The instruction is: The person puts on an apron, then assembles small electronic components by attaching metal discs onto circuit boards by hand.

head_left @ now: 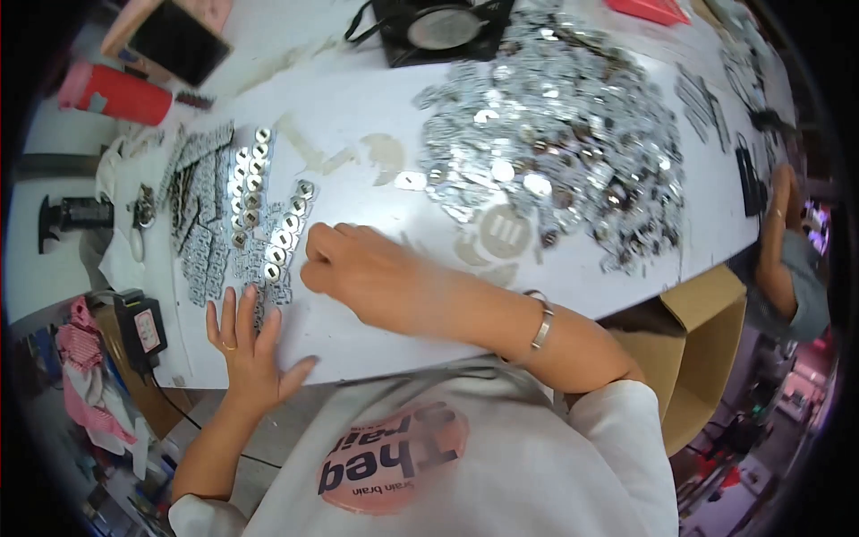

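At the left centre of the frame, on a white, smooth worktop [358, 349]: straight rows of round, shiny silver discs [284, 234], seated along narrow metal strips; at least three such rows, one slanting just beside the right hand [362, 276].

Beside them, farther left: a bundle of dull grey, narrow metal strips [210, 219], overlapping, showing no bright discs that can be made out.

Upper right: a broad heap of small, loose, glinting silver metal pieces [573, 116], count not possible.

Progress, as judged: a few rows filled; the far greater share loose in the heap.

Hands, two. Left [249, 353]: released, fingers spread, at the lower end of the strips; contact uncertain. Right: fingers curled under, fingertips hidden; whether a piece is grasped cannot be told.

Upper edge: one black, square device with a round metal face [443, 29]; one bright red, shallow tray [651, 7], cut off.

Upper left: one red, cylindrical container [116, 94], lying; one dark-screened phone [179, 43].

Lower right: one brown, open cardboard box [707, 309], below the edge.

Far right: another person's bare arm [775, 259].
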`<state>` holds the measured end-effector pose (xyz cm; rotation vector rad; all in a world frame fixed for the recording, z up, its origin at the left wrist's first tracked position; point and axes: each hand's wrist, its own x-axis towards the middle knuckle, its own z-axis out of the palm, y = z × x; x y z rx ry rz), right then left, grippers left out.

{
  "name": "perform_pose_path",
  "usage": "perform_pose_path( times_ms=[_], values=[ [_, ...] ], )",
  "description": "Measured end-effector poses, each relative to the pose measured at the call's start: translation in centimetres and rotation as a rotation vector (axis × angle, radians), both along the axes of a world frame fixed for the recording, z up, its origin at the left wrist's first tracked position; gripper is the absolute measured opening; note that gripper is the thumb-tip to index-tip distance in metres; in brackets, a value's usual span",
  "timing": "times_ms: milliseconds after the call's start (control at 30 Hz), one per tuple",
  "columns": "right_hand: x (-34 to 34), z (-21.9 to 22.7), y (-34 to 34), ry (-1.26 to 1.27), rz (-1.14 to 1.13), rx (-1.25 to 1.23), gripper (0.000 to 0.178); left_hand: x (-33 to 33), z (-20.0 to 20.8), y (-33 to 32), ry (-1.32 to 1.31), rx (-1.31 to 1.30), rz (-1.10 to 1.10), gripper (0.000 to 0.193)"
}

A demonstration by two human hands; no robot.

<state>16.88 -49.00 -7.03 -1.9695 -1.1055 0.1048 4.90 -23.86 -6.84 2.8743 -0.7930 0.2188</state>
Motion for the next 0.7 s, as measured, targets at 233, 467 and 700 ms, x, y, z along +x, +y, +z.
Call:
perform_pose_path(
  times_ms=[233, 467, 700],
  values=[
    [0.4, -2.6, -1.6, 0.038, -0.009, 0.177, 0.012, -0.2, 0.2, -1.5, -0.04, 0.005, 0.015, 0.075],
    [3.4, -2.6, -3.3, 0.141, -0.246, 0.208, 0.016, -1.3, 0.8, -1.3, -0.098, -0.017, 0.074, 0.068],
    [4.3, -2.2, -5.3, 0.048, -0.443, 0.111, 0.018, -1.7, 0.3, -1.1, -0.168, -0.012, 0.171, 0.068]
  ],
)
